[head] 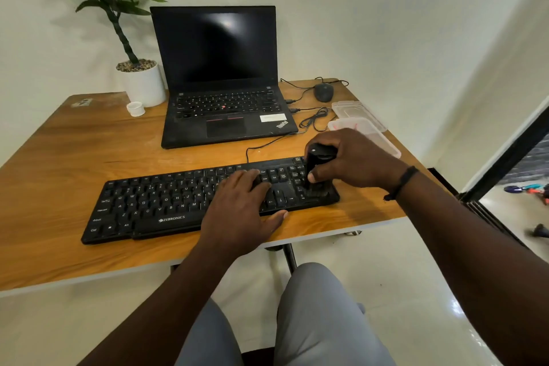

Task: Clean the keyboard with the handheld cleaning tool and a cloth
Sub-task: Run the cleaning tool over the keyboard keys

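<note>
The right hand (353, 159) grips the black cleaning tool (319, 171), bristles on the keyboard (166, 205) (its right end). The left hand (240, 211) lies flat on the keys. Two clear plastic containers (367, 125) sit behind; contents unclear.

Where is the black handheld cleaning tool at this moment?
In the head view, the black handheld cleaning tool stands on the right end of the black keyboard, gripped by the right hand, just right of the left hand.

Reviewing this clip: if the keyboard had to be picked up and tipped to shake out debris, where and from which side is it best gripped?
Probably by its two short ends, one hand from each side. The keyboard is long, flat and lies skewed on the table, so a one-ended grip would likely sag. First the left hand resting on the keys and the right hand holding the cleaning tool on the right end must clear.
</note>
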